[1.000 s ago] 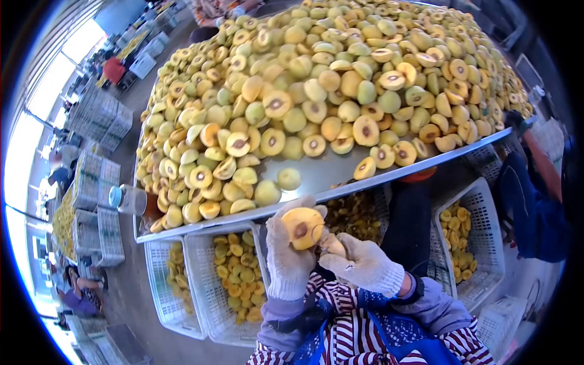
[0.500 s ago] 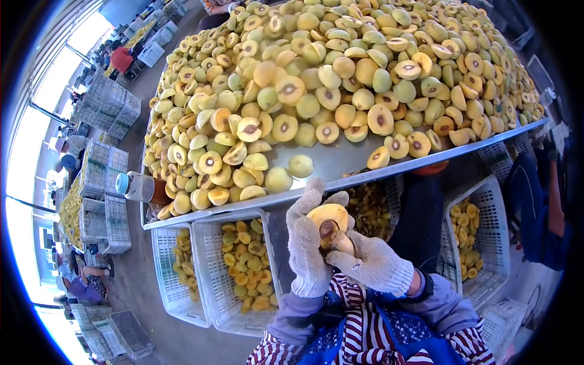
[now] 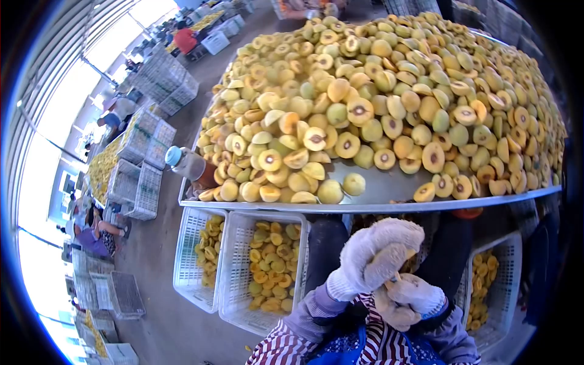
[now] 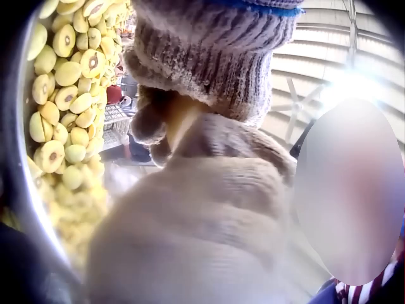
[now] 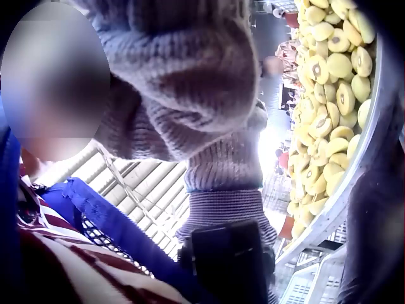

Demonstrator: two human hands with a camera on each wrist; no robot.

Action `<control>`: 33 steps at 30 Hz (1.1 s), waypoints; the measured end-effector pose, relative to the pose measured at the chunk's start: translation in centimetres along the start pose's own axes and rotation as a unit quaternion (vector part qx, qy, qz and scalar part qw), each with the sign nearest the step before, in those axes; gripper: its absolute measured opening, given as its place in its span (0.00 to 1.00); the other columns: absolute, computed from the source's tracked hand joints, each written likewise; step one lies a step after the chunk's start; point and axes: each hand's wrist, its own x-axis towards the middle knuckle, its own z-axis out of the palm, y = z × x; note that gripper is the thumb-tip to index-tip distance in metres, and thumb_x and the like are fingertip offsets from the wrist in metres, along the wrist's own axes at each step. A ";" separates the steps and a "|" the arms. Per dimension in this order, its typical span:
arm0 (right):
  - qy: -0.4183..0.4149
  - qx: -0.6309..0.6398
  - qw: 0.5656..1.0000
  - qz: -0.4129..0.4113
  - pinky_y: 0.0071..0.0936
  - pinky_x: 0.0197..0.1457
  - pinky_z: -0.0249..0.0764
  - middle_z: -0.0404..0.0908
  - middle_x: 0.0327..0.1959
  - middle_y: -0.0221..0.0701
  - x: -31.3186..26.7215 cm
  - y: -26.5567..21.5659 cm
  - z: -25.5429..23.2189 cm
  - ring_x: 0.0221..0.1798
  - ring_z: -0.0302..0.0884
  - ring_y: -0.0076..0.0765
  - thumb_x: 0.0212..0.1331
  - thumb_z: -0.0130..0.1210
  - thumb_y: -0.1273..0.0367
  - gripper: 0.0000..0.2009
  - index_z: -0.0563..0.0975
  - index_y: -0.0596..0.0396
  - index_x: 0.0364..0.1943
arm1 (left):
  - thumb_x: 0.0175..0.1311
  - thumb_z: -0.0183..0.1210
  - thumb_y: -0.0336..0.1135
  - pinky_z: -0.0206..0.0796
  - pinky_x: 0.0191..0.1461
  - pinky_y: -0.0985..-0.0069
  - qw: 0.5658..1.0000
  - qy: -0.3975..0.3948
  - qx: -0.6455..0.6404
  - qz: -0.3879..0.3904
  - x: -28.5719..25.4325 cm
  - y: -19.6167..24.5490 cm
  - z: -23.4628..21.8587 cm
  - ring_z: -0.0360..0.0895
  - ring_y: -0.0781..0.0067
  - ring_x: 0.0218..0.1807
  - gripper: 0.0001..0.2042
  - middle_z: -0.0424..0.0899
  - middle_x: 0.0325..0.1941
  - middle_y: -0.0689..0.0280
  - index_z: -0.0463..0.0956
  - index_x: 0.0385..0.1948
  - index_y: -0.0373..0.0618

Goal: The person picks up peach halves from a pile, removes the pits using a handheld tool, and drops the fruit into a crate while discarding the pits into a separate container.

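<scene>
In the head view the gloved left hand [image 3: 380, 258] is curled over a fruit half [image 3: 411, 252], of which only a yellow edge shows. Just below and close to it, the gloved right hand [image 3: 410, 301] has its fingers curled round a small pale-handled tool [image 3: 396, 277], mostly hidden. Knit glove of the left hand [image 4: 190, 234] fills the left wrist view, a pale yellow piece [image 4: 180, 120] showing beyond it. The right hand's glove [image 5: 180, 82] covers the upper right wrist view; its fingertips are hidden.
A metal table [image 3: 389, 190] bears heaped fruit halves [image 3: 360, 111]. A jar with a blue lid [image 3: 190, 163] stands at its left edge. White crates [image 3: 228, 261] with fruit halves stand below the front edge, another crate [image 3: 516, 267] at right. People and stacked crates are behind.
Both hands have moved down and right in the head view, away from the table edge. The left hand has turned over, hiding the fruit's cut face. The view has shifted too.
</scene>
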 end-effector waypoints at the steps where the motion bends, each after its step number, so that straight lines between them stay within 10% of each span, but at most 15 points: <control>1: -0.023 0.017 1.000 -0.002 0.20 0.13 0.56 0.67 0.11 0.26 -0.1 0.3 -0.2 0.09 0.59 0.20 0.69 0.49 0.55 0.19 0.74 0.60 0.32 | 0.70 0.50 0.37 0.71 0.57 0.60 1.000 -0.011 0.012 0.018 0.2 0.3 0.1 0.81 0.52 0.51 0.14 0.84 0.44 0.50 0.79 0.44 0.35; 3: -0.118 0.083 0.989 -0.010 0.20 0.13 0.58 0.66 0.11 0.26 0.2 1.0 -1.0 0.10 0.59 0.19 0.68 0.50 0.54 0.21 0.73 0.62 0.31 | 0.71 0.50 0.41 0.71 0.56 0.59 0.998 -0.015 -0.002 0.062 -0.1 -0.6 0.4 0.81 0.52 0.50 0.16 0.82 0.46 0.49 0.79 0.44 0.35; 6: 0.009 0.067 0.994 -0.088 0.19 0.14 0.60 0.67 0.11 0.26 -0.1 1.8 -0.6 0.10 0.61 0.20 0.65 0.53 0.54 0.22 0.74 0.64 0.30 | 0.74 0.46 0.48 0.74 0.52 0.64 0.941 0.038 -0.285 -0.179 -0.4 1.4 1.8 0.81 0.59 0.45 0.21 0.78 0.47 0.49 0.75 0.45 0.36; 9: -0.159 0.071 0.984 -0.044 0.20 0.14 0.60 0.66 0.10 0.27 1.3 1.5 -1.7 0.10 0.61 0.22 0.65 0.53 0.56 0.21 0.74 0.66 0.31 | 0.72 0.47 0.58 0.75 0.36 0.75 0.810 0.146 -0.463 -0.330 -0.2 0.3 1.4 0.82 0.65 0.40 0.25 0.78 0.45 0.56 0.72 0.46 0.39; 13: -0.084 0.026 0.990 -0.111 0.23 0.14 0.59 0.66 0.11 0.29 0.4 1.1 -2.8 0.10 0.60 0.24 0.65 0.51 0.56 0.21 0.74 0.67 0.33 | 0.71 0.51 0.55 0.78 0.38 0.72 0.895 0.306 -0.215 -0.242 -3.9 -1.4 -4.0 0.83 0.64 0.45 0.22 0.81 0.45 0.60 0.74 0.49 0.44; 14: -0.038 -0.028 0.992 -0.115 0.23 0.15 0.58 0.67 0.11 0.29 -0.1 0.9 -3.2 0.10 0.60 0.25 0.66 0.51 0.57 0.20 0.74 0.66 0.34 | 0.70 0.53 0.52 0.77 0.40 0.67 0.909 0.341 0.044 -0.234 -5.4 -2.7 -6.5 0.83 0.61 0.44 0.19 0.82 0.46 0.59 0.77 0.47 0.46; 16: -0.029 0.008 0.994 -0.106 0.25 0.13 0.56 0.62 0.08 0.29 0.2 0.8 -3.6 0.08 0.57 0.27 0.66 0.51 0.55 0.21 0.72 0.63 0.29 | 0.61 0.62 0.44 0.72 0.51 0.60 0.754 0.295 0.535 -0.240 -7.2 -3.4 -10.4 0.81 0.53 0.46 0.11 0.82 0.48 0.58 0.81 0.39 0.50; 17: -0.025 0.027 0.994 -0.099 0.27 0.12 0.55 0.60 0.07 0.28 0.4 0.7 -3.7 0.07 0.56 0.27 0.67 0.51 0.54 0.22 0.72 0.62 0.27 | 0.54 0.66 0.42 0.69 0.56 0.63 0.598 0.206 0.754 -0.177 -7.0 -2.8 -10.7 0.77 0.53 0.54 0.13 0.81 0.51 0.59 0.80 0.40 0.51; 20: 0.035 -0.061 0.997 -0.010 0.25 0.13 0.57 0.65 0.10 0.31 1.8 -0.2 -2.6 0.09 0.60 0.27 0.67 0.51 0.56 0.20 0.74 0.63 0.32 | 0.54 0.66 0.38 0.68 0.61 0.63 0.770 0.200 0.600 -0.082 -4.6 -6.6 -9.7 0.75 0.56 0.58 0.18 0.80 0.53 0.59 0.76 0.47 0.48; 22: 0.073 -0.103 0.992 0.006 0.24 0.13 0.59 0.69 0.11 0.33 2.1 -0.5 -2.3 0.10 0.63 0.28 0.66 0.52 0.57 0.19 0.75 0.63 0.32 | 0.55 0.64 0.39 0.68 0.60 0.63 0.818 0.102 0.528 -0.203 -1.3 -8.3 -7.8 0.74 0.54 0.59 0.18 0.79 0.55 0.60 0.75 0.47 0.50; 27: 0.144 -0.109 0.980 -0.089 0.21 0.11 0.59 0.71 0.11 0.36 1.5 0.4 -3.1 0.09 0.65 0.30 0.65 0.52 0.57 0.19 0.76 0.62 0.30 | 0.53 0.61 0.44 0.70 0.51 0.60 0.661 -0.065 0.678 -0.315 4.1 -16.2 -6.6 0.76 0.58 0.55 0.17 0.78 0.48 0.62 0.76 0.45 0.56; 30: 0.168 -0.154 0.968 -0.102 0.20 0.12 0.55 0.66 0.11 0.27 0.7 0.1 -2.3 0.09 0.58 0.22 0.72 0.46 0.56 0.18 0.74 0.57 0.34 | 0.51 0.63 0.44 0.71 0.52 0.59 0.643 -0.087 0.667 -0.366 5.1 -20.0 -6.9 0.76 0.53 0.55 0.21 0.78 0.51 0.62 0.76 0.49 0.52; 33: 0.202 -0.175 0.956 -0.123 0.21 0.11 0.55 0.66 0.11 0.26 0.8 0.2 -2.1 0.08 0.58 0.21 0.74 0.43 0.56 0.18 0.73 0.57 0.35 | 0.56 0.61 0.42 0.72 0.49 0.60 0.728 -0.099 0.597 -0.323 5.4 -14.8 -8.6 0.79 0.56 0.52 0.20 0.79 0.49 0.61 0.76 0.50 0.49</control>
